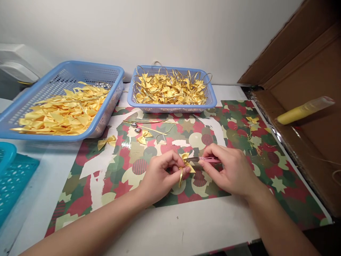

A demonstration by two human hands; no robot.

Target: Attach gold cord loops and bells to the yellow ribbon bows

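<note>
My left hand [159, 175] is closed in a pinch on a small gold ribbon bow [185, 160] with a gold cord loop hanging under it. My right hand [229, 170] is closed on a pink tool [210, 159] whose metal tip points left at the bow. Both hands hover over a patterned red and green paper sheet [269, 170] on the white table. Two loose gold bows [107, 141] [144, 136], two small silver bells [135, 127] and gold cords lie on the sheet beyond my hands.
A large blue basket [34, 93] of gold bows stands at the back left. A smaller blue basket [210, 93] holds bows with cord loops. A teal basket [13, 174] sits at the left edge. An open cardboard box [306, 64] with a yellow tube [303, 110] stands on the right.
</note>
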